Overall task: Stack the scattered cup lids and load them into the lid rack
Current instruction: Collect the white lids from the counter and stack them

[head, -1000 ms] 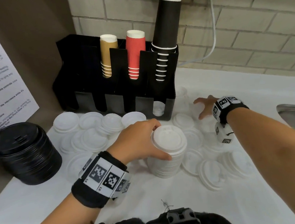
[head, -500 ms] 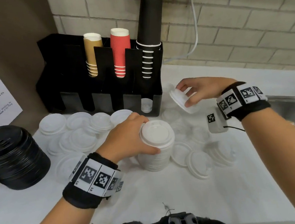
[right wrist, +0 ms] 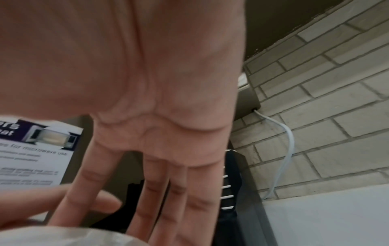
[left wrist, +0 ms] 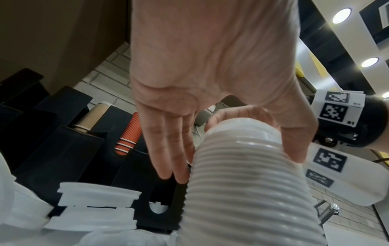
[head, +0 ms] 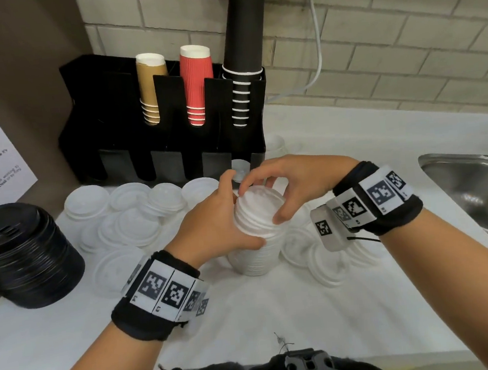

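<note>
A tall stack of white lids stands on the white counter. My left hand grips its upper part, thumb in front and fingers behind. From the right, my right hand pinches the top lid by its rim, thumb on the near side, and holds it on the stack. In the left wrist view the ribbed stack fills the middle under my left hand's fingers. The black rack stands behind, its low front slots nearly bare. Loose white lids lie scattered left and right.
Brown, red and black paper cups stand stacked in the rack's upper slots. A pile of black lids sits at the left. A steel sink opens at the right edge. A white cable hangs on the brick wall.
My right hand picked a lid off the counter at the right, carried it left and now holds it on top of the stack. My left hand stayed on the stack.
</note>
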Available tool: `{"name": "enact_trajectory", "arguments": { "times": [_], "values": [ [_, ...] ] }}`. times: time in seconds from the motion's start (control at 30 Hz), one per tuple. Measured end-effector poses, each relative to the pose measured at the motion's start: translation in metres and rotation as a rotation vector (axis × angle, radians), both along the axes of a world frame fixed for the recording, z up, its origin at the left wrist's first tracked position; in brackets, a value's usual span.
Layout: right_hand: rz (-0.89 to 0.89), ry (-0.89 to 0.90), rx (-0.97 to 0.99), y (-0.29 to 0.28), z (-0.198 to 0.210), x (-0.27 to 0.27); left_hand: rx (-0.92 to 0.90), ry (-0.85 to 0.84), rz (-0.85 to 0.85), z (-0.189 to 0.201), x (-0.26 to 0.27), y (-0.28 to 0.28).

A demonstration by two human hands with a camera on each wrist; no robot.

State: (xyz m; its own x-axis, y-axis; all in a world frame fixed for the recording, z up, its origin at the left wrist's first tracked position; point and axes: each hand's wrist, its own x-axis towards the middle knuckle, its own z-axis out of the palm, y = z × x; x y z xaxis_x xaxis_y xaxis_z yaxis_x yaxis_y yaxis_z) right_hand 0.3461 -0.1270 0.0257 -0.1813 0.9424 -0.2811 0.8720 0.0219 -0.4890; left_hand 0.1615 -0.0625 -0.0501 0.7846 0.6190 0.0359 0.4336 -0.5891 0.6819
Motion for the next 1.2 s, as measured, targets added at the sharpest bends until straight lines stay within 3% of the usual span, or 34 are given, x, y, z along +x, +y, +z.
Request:
{"name": "enact_trajectory", "arguments": {
  "times": [0.7, 0.8, 0.93, 1.03, 1.13, 1.2],
  "values": [
    [0.034, -0.290, 0.062, -0.002, -0.005, -0.031, -0.008, 0.004, -0.021, -0.001, 0.003, 0.004],
    [-0.004, -0.202, 0.082, -0.002, -0.009, -0.023, -0.023, 0.016, -0.035, 0.002, 0.003, 0.006],
    [-0.115, 0.000, -0.039, 0.005, -0.009, 0.000, -0.021, 0.053, -0.051, 0.005, 0.005, 0.006],
    [-0.172, 0.245, -0.107, 0.014, -0.008, 0.027, -0.012, 0.080, -0.040, 0.007, 0.005, 0.008],
    [-0.463, 0.465, 0.090, 0.029, -0.007, 0.068, -0.019, 0.092, -0.043, 0.008, 0.004, 0.007],
    [-0.700, 0.381, 0.177, 0.043, -0.011, 0.099, -0.037, 0.082, -0.050, 0.008, 0.003, 0.006]
  ]
}}
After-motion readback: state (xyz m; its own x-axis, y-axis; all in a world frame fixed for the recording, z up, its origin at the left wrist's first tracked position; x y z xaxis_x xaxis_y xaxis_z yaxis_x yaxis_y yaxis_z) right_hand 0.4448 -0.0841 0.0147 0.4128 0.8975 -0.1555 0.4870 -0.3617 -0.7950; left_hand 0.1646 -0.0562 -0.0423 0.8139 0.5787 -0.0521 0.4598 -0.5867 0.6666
